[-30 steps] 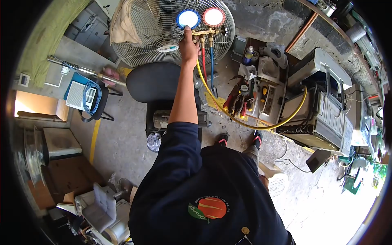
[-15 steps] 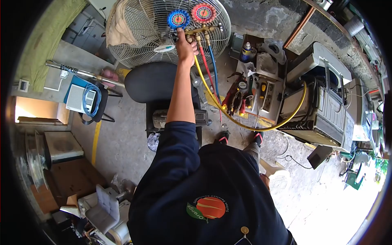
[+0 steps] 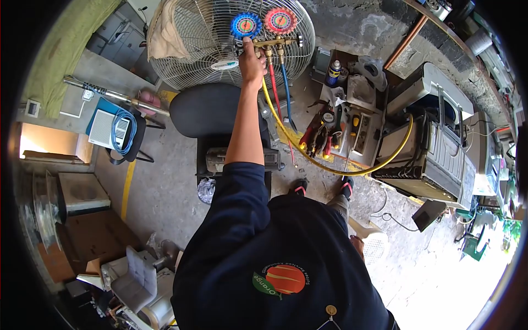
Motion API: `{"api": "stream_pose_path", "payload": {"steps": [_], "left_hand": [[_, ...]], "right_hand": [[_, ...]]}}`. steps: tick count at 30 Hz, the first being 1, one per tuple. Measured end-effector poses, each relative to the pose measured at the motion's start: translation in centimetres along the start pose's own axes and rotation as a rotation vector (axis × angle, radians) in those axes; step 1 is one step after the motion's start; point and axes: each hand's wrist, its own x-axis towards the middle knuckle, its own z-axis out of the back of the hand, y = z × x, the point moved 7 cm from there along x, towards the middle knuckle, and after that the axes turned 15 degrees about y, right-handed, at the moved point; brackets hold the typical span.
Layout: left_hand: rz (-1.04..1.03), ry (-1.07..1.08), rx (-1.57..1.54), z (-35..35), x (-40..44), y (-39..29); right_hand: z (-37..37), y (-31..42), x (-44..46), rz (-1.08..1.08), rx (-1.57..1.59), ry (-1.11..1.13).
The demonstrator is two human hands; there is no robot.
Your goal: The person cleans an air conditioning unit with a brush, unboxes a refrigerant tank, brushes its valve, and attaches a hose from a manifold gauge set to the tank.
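Gauge manifold (image 3: 278, 42) up at the left hand (image 3: 252, 67), which is closed round its near end, thumb up top. Blue gauge (image 3: 245, 25) just beyond the thumb; red gauge (image 3: 280, 21) beyond and right. Red hose (image 3: 273, 82) and blue hose (image 3: 285, 82) hang right of the hand; yellow hose (image 3: 352, 173) loops off rightward to a grey machine (image 3: 426, 146). Caged fan (image 3: 192, 63) behind the hand, dark seat (image 3: 201, 113) below-left. Right hand (image 3: 357, 245), far below-right, near a pale perforated seat (image 3: 375, 246): mostly hidden, finger state cannot be told.

Gauge markings (image 3: 246, 25) too small
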Motion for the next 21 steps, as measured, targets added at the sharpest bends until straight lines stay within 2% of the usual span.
{"api": "stream_pose_path", "payload": {"steps": [2, 21], "left_hand": [[-0.016, 0.020, -0.001, 0.0, 0.2, 0.1], [-0.069, 0.004, 0.108, -0.4, -0.2, -0.4]], "right_hand": [[-1.1, 2.6, -1.6, 0.082, -0.166, 0.014], [-1.6, 1.2, -1.7, 0.060, -0.117, 0.006]]}}
